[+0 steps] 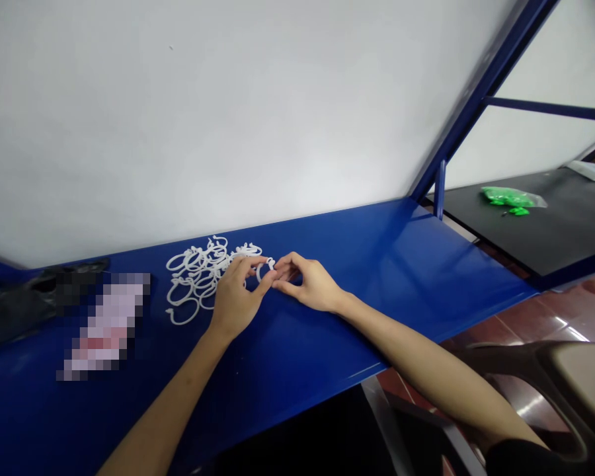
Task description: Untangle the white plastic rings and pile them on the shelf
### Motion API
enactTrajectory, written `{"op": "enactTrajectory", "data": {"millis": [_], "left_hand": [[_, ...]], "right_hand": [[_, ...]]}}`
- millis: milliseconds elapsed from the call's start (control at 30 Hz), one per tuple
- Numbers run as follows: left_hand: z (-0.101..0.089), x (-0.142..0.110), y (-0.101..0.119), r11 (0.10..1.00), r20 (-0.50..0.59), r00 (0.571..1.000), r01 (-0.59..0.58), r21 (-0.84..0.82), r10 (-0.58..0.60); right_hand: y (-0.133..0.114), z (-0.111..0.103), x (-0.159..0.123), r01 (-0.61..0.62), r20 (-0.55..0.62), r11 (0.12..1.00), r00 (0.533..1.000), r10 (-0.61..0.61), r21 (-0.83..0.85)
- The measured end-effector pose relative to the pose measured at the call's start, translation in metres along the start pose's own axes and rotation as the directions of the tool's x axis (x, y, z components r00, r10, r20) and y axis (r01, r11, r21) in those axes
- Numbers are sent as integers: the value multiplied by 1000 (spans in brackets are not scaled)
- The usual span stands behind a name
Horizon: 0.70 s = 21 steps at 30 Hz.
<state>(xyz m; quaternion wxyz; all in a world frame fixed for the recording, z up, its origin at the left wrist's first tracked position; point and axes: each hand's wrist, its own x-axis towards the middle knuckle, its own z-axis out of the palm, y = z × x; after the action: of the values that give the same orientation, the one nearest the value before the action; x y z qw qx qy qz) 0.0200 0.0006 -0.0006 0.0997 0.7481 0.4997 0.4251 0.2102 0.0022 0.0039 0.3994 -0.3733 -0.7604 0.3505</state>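
Here I see no readable writing. My left hand [235,301] and right hand [310,284] together pinch a white ring [265,268] beside the ring pile [198,277] on a blue shelf [377,264] under a white wall [228,99].

pixelated patch [104,327]: unreadable | dark cloth [14,307]: cut by left edge

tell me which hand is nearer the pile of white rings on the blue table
Left. The left hand lies against the right edge of the pile of white rings. The right hand sits farther right, past a single ring pinched between both hands.
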Motion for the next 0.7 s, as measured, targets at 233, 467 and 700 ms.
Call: {"op": "enactTrajectory", "data": {"millis": [233,467,700], "left_hand": [[0,5,-1,996,-33,997,-64,57,66],[-1,4,3,898,96,964,265,-352,-247],[-2,4,1,743,229,899,438,-507,-374]], "right_hand": [[-3,5,2,-110,-80,974,989,128,199],[0,8,0,-10,-185,1000,983,6,-21],[3,12,-3,24,-241,991,969,-55,-131]]}}
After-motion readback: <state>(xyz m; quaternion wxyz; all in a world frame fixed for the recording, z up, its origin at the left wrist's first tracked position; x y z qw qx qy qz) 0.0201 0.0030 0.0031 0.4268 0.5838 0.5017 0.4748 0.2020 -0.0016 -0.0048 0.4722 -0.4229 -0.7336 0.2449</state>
